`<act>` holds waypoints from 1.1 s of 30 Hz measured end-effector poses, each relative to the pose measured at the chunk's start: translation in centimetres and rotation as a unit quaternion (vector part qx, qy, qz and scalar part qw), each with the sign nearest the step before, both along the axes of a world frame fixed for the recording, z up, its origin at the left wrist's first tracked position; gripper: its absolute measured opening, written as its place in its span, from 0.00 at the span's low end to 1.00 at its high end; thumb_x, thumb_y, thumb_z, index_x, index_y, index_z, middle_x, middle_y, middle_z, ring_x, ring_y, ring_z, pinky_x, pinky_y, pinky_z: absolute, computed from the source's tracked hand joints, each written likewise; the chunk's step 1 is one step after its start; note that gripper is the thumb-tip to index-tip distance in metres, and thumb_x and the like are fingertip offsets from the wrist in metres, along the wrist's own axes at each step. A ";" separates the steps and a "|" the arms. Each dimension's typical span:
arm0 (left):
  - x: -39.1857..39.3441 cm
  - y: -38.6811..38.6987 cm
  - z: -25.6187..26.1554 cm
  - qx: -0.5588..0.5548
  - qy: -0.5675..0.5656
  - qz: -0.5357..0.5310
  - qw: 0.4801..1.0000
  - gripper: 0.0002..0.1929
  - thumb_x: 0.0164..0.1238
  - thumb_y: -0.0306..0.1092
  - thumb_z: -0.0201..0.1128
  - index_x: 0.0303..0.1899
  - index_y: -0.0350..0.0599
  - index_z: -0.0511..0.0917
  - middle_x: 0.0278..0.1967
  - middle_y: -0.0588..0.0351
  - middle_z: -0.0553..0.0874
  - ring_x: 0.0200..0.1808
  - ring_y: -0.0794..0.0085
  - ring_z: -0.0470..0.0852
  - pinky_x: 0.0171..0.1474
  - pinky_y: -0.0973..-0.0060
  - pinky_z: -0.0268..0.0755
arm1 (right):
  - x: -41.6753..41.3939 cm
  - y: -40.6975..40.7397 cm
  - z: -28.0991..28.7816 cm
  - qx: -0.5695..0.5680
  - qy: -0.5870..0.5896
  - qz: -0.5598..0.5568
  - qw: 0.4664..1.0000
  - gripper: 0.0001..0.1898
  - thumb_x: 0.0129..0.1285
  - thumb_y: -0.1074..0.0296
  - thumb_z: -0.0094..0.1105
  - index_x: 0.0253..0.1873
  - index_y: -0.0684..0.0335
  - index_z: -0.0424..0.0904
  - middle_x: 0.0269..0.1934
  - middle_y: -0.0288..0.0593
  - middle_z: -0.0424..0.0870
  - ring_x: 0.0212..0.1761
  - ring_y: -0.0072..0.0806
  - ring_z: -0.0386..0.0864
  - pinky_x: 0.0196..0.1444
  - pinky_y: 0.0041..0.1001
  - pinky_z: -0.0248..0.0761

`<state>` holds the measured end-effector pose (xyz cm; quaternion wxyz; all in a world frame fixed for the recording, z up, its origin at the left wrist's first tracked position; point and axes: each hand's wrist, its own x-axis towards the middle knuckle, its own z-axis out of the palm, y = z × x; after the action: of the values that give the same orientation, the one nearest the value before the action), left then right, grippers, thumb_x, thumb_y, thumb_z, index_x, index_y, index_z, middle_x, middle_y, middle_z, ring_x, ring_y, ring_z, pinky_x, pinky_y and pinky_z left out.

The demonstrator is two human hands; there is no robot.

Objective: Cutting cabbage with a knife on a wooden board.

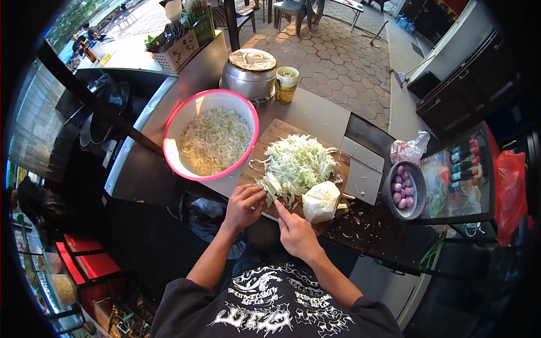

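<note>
My left hand [245,205] is at the near left of a wooden cutting board [274,132], its bent fingertips pressed against cut cabbage strips. My right hand [299,234] is curled at the board's near edge with the index finger stretched forward. It seems to grip a knife, but handle and blade are mostly hidden. Beyond both hands spreads a heap of shredded cabbage [300,162]. A partly cut cabbage head [321,202] sits at the board's near right corner. Left of the board, a pink-rimmed white basin [168,141] holds more pale shreds [217,141].
A metal pot [249,78] and stacked cups [286,86] stand behind the basin. At right are a bowl of shallots [403,188], a plastic bag [410,148] and a glass case [465,177] with bottles. Cabbage scraps [357,230] litter the dark counter. A dark post [97,101] slants at left.
</note>
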<state>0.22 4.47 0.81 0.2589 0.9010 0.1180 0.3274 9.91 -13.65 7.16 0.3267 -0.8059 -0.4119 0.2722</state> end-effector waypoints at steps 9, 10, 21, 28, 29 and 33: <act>-0.1 1.2 -1.2 0.035 0.044 -0.047 0.997 0.12 0.54 0.26 0.71 0.42 0.41 0.87 0.47 0.53 0.89 0.56 0.57 0.87 0.62 0.61 0.78 | -0.6 0.0 -0.5 -0.031 -0.031 -0.001 0.999 0.27 0.76 0.67 0.52 0.78 0.47 0.68 0.33 0.59 0.80 0.37 0.56 0.82 0.45 0.47 0.75; -0.2 1.2 -1.1 0.042 0.057 -0.047 0.996 0.12 0.56 0.27 0.71 0.44 0.41 0.87 0.47 0.53 0.89 0.57 0.58 0.87 0.64 0.61 0.78 | -0.6 0.0 -0.6 -0.028 -0.032 -0.006 0.999 0.27 0.76 0.67 0.52 0.77 0.47 0.68 0.32 0.59 0.80 0.37 0.55 0.82 0.45 0.47 0.75; -0.2 1.8 -1.0 0.035 0.051 -0.055 0.997 0.13 0.57 0.23 0.70 0.46 0.38 0.87 0.48 0.50 0.89 0.55 0.58 0.88 0.64 0.61 0.79 | -1.1 -0.2 -1.6 0.024 -0.010 -0.017 1.000 0.27 0.75 0.68 0.52 0.77 0.50 0.68 0.31 0.59 0.78 0.34 0.56 0.81 0.43 0.48 0.75; -0.6 2.0 -1.0 0.034 0.067 -0.063 0.995 0.18 0.53 0.22 0.67 0.48 0.37 0.87 0.50 0.49 0.89 0.57 0.57 0.87 0.67 0.60 0.78 | -1.1 -0.1 -2.9 0.049 -0.025 -0.004 0.998 0.28 0.75 0.68 0.52 0.78 0.49 0.67 0.31 0.59 0.77 0.33 0.58 0.81 0.40 0.51 0.75; -0.6 1.9 -1.1 0.035 0.067 -0.063 0.995 0.18 0.53 0.22 0.67 0.48 0.37 0.87 0.50 0.49 0.89 0.57 0.57 0.87 0.67 0.60 0.78 | -1.1 -0.1 -3.1 0.050 -0.025 -0.004 0.998 0.28 0.75 0.68 0.52 0.78 0.49 0.67 0.31 0.59 0.77 0.33 0.58 0.81 0.40 0.51 0.75; -0.5 1.6 -1.3 0.029 0.073 -0.059 0.995 0.19 0.53 0.23 0.67 0.50 0.36 0.86 0.51 0.48 0.89 0.58 0.56 0.87 0.68 0.60 0.77 | -1.4 -0.4 -3.1 0.024 -0.029 -0.006 0.999 0.28 0.75 0.68 0.53 0.78 0.49 0.67 0.31 0.58 0.78 0.32 0.56 0.81 0.40 0.50 0.75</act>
<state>-0.31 6.07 -0.48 0.2419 0.9350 0.0739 0.2485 8.55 -14.06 4.04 0.3355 -0.8079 -0.4226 0.2371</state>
